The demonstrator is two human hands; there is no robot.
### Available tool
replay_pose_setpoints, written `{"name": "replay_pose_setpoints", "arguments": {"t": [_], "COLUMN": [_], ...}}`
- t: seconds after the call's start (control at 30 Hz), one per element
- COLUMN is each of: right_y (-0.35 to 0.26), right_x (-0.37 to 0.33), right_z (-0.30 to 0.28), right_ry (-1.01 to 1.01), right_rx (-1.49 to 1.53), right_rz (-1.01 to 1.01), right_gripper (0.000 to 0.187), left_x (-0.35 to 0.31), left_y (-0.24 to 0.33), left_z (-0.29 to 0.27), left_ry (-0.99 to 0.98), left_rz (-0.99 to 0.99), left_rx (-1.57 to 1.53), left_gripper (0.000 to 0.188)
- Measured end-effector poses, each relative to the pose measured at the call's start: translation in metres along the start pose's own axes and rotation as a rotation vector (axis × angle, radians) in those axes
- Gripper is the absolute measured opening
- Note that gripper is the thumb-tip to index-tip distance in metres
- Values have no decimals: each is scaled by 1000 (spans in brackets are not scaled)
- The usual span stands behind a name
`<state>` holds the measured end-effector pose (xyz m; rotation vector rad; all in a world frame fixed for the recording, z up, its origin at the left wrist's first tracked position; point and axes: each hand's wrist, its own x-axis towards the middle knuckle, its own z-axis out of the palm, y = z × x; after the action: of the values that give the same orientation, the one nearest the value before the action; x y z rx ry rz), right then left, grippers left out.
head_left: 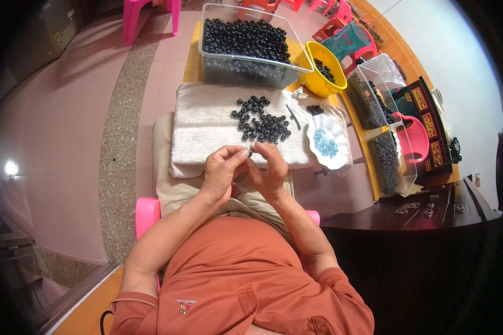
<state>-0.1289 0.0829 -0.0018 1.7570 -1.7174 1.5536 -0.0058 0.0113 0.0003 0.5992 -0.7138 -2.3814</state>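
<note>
In front of my body, my left hand (222,170) and my right hand (269,172) meet at the fingertips, thumb and forefinger pinched together on each side. Between them is a small black ring-shaped piece (251,152), mostly covered by the fingers. Just beyond the fingertips, a loose pile of similar black pieces with holes (271,128) lies on a folded white towel (201,125). To its right rests a thin dark pointed tool (293,117). A white scalloped dish (334,161) holds tiny light-blue pieces (324,143), and a small dark cluster (314,110) lies behind it.
A clear plastic bin (246,75) full of black pieces stands beyond the towel. Right of it are a yellow basin (313,81), more clear bins (397,178) and a pink basket (412,139). A pink stool (131,22) stands at the far left, and a dark cabinet (363,220) is to the right.
</note>
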Motion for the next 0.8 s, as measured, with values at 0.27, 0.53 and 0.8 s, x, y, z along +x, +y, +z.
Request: {"name": "replay_pose_setpoints", "arguments": {"t": [0.27, 0.53, 0.8], "right_y": [0, 1, -2], "right_x": [-1, -5, -4], "right_z": [0, -2, -3], "right_ry": [11, -3, -13], "right_rx": [23, 60, 125], "right_rz": [70, 133, 193], "right_gripper": [41, 39, 32], "left_x": [0, -1, -1], "left_y": [1, 2, 1], "left_z": [0, 0, 0], "left_ry": [-27, -17, -44], "left_rz": [11, -27, -25], "left_rx": [-3, -15, -30], "left_gripper": [7, 6, 6]}}
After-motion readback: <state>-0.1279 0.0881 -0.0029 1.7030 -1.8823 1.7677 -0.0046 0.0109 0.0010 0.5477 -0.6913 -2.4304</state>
